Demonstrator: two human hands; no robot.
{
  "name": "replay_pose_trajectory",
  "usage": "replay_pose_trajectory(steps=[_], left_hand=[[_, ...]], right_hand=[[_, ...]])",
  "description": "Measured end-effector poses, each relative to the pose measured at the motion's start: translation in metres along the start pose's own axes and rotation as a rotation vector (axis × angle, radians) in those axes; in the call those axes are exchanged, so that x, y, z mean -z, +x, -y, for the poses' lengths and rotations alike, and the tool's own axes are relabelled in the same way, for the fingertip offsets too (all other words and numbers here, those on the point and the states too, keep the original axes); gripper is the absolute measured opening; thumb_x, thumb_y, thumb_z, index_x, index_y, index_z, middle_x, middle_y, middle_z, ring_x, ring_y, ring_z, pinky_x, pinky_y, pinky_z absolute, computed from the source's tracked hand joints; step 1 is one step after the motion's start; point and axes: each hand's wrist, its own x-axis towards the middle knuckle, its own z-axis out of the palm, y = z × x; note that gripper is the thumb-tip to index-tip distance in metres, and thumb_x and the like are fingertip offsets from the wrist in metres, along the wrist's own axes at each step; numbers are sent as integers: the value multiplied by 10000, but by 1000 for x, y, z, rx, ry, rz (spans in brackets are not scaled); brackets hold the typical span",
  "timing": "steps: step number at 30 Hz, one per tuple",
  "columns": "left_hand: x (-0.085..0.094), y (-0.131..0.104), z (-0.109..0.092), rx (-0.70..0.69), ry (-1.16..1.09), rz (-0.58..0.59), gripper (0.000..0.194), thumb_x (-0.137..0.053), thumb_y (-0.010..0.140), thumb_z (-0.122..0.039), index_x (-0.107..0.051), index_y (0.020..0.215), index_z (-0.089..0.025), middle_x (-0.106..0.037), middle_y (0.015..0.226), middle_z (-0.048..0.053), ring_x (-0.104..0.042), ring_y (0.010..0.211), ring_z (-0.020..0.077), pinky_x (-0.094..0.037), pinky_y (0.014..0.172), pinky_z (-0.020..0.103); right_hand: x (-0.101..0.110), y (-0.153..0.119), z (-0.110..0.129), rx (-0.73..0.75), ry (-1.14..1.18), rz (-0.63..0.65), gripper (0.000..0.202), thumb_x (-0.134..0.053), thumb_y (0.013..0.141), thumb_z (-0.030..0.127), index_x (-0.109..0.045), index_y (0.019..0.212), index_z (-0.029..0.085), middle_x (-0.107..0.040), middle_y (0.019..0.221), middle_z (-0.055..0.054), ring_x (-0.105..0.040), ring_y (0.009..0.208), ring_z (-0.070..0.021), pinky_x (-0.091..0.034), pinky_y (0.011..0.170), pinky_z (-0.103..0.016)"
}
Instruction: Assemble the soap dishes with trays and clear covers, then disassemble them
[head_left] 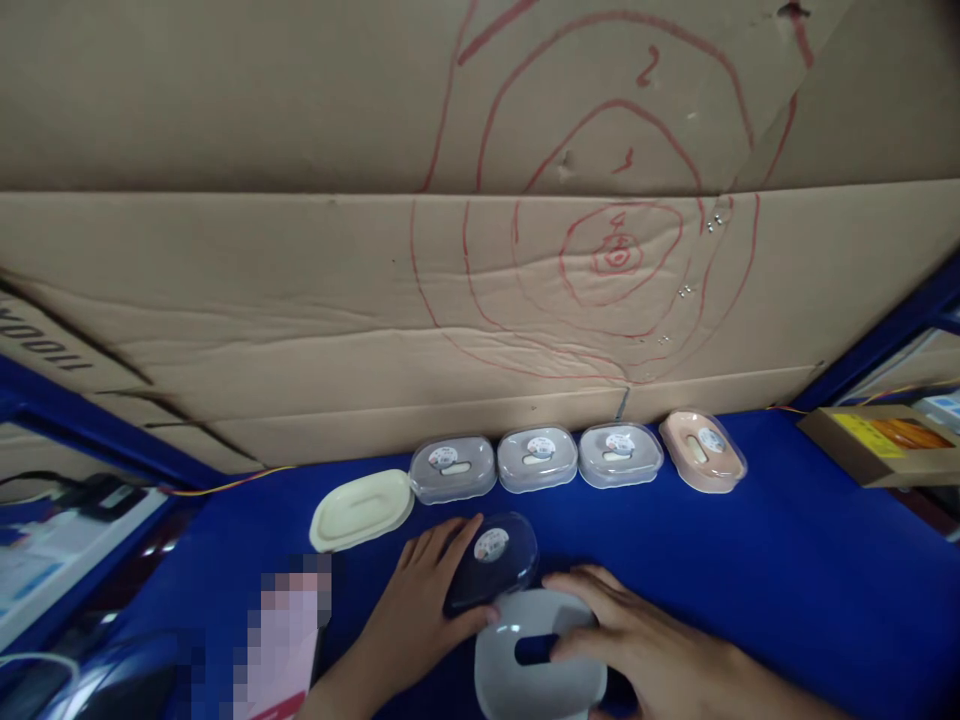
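Pale grey plastic shell, oval and smooth with an oblong slot (536, 686), lies at the near edge of the view, in the right hand (637, 625) of the person I'm watching. That hand comes from the right, its forefinger along the far rim and another finger bent at the slot, clamped on the shell.

Just beyond it, to the left, rests a clear rounded plastic lid with a round white sticker (510, 568). The left hand (424, 595) reaches across it, thumb and forefinger parted wide around its edge, the other fingers close together; how firmly they press I cannot tell. The thumb's tip comes right up beside the shell.

Farther back on the blue tabletop (772, 570) stands a row: a cream oval tray (360, 510), three grey oval boxes with clear covers (537, 460), and a peach-coloured one (703, 450) turned at an angle. Behind them rises a brown cardboard wall (225, 280) bearing hand-drawn red rings (619, 255). Off right sits a cardboard carton with a yellow label (892, 445); near left, a pinkish blurred object (281, 640)
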Motion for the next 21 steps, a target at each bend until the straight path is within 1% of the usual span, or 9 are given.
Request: replay_pose_trajectory(steps=[3,6,9,11,13,15,16,18,21], left_hand=[[-8,2,6,42,51,-50,949,-816,903,-584,-372,1693,-303,-541,1608,164,-522,1461,412,-450,1184,614],[-10,2,7,18,94,-71,933,-760,954,-592,-307,1717,-305,-514,1634,161,-505,1477,404,-448,1184,612],[-3,-1,-1,-38,96,-96,731,-590,1088,-450,-261,1730,-336,-453,1685,146,-467,1517,368,-436,1197,597],[3,-5,-11,-114,62,-55,663,-536,1113,-417,-280,1722,-364,-411,1718,131,-435,1545,360,-408,1223,607],[7,-10,-23,-234,10,54,765,-630,1053,-556,-298,1717,-373,-408,1726,125,-435,1547,383,-403,1236,609],[7,-14,-35,-337,-8,175,981,-756,919,-692,-295,1720,-364,-442,1714,123,-458,1534,408,-399,1247,608],[5,-15,-39,-370,-1,219,1055,-794,876,-709,-281,1726,-352,-460,1707,122,-466,1531,410,-385,1258,610],[1,-16,-46,-399,33,257,1119,-839,858,-668,-240,1737,-321,-476,1702,118,-467,1538,401,-346,1282,612],[-6,-15,-49,-438,75,229,1196,-882,832,-622,-197,1742,-260,-516,1672,132,-500,1510,386,-328,1287,601]], right_hand=[[2,1,5,6,4,41,556,-807,809,262,-716,1357,238,-447,1692,-152,-411,1573,-400,-365,1281,-575],[1,3,8,-25,-15,70,447,-829,868,325,-738,1290,210,-449,1699,-176,-367,1600,-409,-336,1296,-593],[-4,5,8,-65,-22,70,653,-889,832,372,-672,1430,223,-419,1721,-179,-366,1601,-409,-353,1293,-578],[-8,5,6,-92,-15,57,796,-894,830,372,-577,1550,250,-404,1731,-170,-377,1598,-395,-370,1289,-556],[-11,4,3,-109,-1,32,874,-889,838,415,-510,1610,257,-392,1737,-173,-384,1595,-394,-371,1291,-546],[-13,3,1,-112,15,8,894,-872,859,465,-478,1635,262,-391,1737,-177,-380,1598,-395,-365,1297,-542],[-13,3,0,-112,24,-1,904,-864,868,489,-463,1646,265,-396,1735,-178,-377,1600,-395,-359,1300,-542],[-14,3,-1,-113,39,-2,918,-851,878,535,-446,1657,265,-405,1728,-184,-376,1602,-398,-352,1305,-548],[-14,4,-2,-125,44,20,952,-851,865,584,-445,1657,242,-405,1722,-205,-374,1601,-413,-352,1302,-570]])
